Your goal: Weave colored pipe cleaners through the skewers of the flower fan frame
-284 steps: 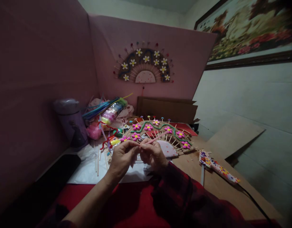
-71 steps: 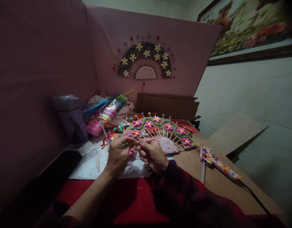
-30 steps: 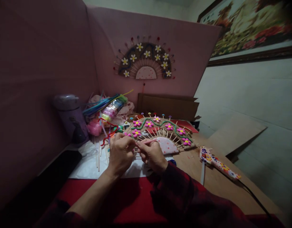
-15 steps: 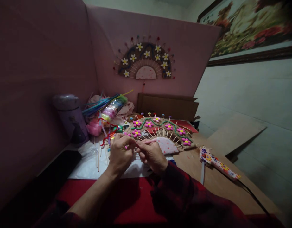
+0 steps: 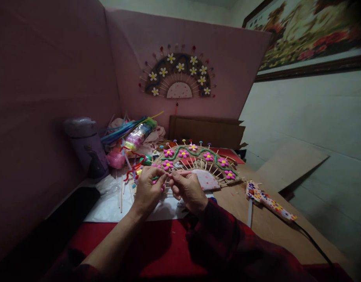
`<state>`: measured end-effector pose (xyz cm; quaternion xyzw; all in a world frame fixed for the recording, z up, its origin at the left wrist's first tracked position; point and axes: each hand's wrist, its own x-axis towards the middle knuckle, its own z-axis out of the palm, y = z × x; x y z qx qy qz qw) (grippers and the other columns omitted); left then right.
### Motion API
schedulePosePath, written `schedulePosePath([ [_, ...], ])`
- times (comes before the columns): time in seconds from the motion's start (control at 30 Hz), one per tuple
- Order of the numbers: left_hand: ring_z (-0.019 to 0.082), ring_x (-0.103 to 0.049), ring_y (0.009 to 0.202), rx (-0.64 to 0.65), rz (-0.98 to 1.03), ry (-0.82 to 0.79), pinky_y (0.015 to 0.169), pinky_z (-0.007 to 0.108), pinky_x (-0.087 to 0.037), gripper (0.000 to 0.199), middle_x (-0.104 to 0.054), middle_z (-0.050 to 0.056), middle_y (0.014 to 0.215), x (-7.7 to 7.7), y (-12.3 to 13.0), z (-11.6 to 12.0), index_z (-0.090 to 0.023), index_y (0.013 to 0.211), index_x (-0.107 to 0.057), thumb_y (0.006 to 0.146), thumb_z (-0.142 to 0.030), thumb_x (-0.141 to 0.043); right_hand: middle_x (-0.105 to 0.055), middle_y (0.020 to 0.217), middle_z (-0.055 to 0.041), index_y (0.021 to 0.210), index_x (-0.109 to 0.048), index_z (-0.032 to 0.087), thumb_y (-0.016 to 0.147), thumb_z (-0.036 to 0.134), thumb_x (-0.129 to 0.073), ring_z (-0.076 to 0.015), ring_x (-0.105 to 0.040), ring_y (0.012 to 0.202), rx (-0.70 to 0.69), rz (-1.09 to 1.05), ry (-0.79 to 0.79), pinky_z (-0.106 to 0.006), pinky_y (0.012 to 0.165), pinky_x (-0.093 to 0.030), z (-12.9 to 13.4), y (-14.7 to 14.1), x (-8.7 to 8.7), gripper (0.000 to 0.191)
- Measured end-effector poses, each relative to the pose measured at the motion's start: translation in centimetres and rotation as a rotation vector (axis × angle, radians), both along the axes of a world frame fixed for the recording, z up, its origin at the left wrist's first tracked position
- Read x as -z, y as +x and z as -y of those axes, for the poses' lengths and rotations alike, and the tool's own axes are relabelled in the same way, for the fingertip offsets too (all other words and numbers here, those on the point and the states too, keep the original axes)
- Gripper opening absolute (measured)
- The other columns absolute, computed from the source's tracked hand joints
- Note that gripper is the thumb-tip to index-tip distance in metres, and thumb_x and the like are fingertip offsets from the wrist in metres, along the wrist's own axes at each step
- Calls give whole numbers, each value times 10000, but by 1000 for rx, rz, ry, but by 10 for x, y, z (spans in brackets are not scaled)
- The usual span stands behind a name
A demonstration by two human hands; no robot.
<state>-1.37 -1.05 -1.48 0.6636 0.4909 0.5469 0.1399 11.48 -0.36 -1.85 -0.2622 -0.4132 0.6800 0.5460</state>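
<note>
My right hand [image 5: 190, 192] is closed, with a thin pink stick-like piece [image 5: 185, 172] lying between thumb and forefinger. My left hand [image 5: 149, 188] is pinched, its fingertips meeting those of the right; what sits between them is too small to make out. Just beyond both hands lies a half-round fan [image 5: 198, 154] of brown cord and wooden sticks. Pink clay flowers [image 5: 208, 156], a green wavy strip and coloured knobs on stick ends decorate it. Its white, red-dotted half-circle base [image 5: 205, 180] is partly hidden by my right hand.
A similar fan [image 5: 180, 74] with white flowers hangs on the pink panel. At left stand a purple bottle [image 5: 88, 150] and bagged coloured clay [image 5: 139, 135]. A flower-patterned glue gun [image 5: 268, 201] with a cord lies right. Loose sticks [image 5: 121, 196] rest on white sheeting.
Both hands stay in nearly the same place, fingertips still together. The fingers have shifted only slightly, and the whole view has moved a little.
</note>
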Motion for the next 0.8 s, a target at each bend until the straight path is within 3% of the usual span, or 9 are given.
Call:
schedulePosePath([
  [0.3,266,-498,881,-171,-671,248,811,449,-281,99,-601,45,664,-3,3,9,-182,635,-560,720,-133,-546,-517,419,57,621,-539,142,674,381,-683,-33,-342,261,132,233,134,-155,232,-220,0,-4,9,284],
  [0.37,258,-501,868,-173,-625,256,814,444,-288,104,-604,45,663,-2,3,9,-184,644,-573,731,-139,-539,-524,440,51,620,-542,137,662,377,-695,-31,-348,276,113,182,105,-156,240,-232,1,-4,7,288],
  [0.53,186,-516,769,-67,-99,170,719,327,-388,94,-600,24,717,1,3,3,-204,706,-624,764,-219,-551,-554,545,29,687,-573,114,630,368,-734,-15,-361,352,-58,-29,-75,-137,282,-260,2,-2,-2,306],
  [0.6,181,-520,770,-28,-26,126,707,313,-401,89,-599,23,732,0,3,3,-202,704,-624,757,-230,-558,-559,550,26,690,-566,117,637,376,-731,-20,-376,358,-72,-31,-65,-139,287,-273,3,-2,-2,311],
  [0.8,239,-485,843,-141,-409,168,815,426,-320,101,-596,19,635,-3,1,8,-202,602,-586,674,-132,-585,-594,529,15,676,-542,132,633,382,-724,-36,-392,323,17,147,53,-156,269,-283,1,-2,7,312],
])
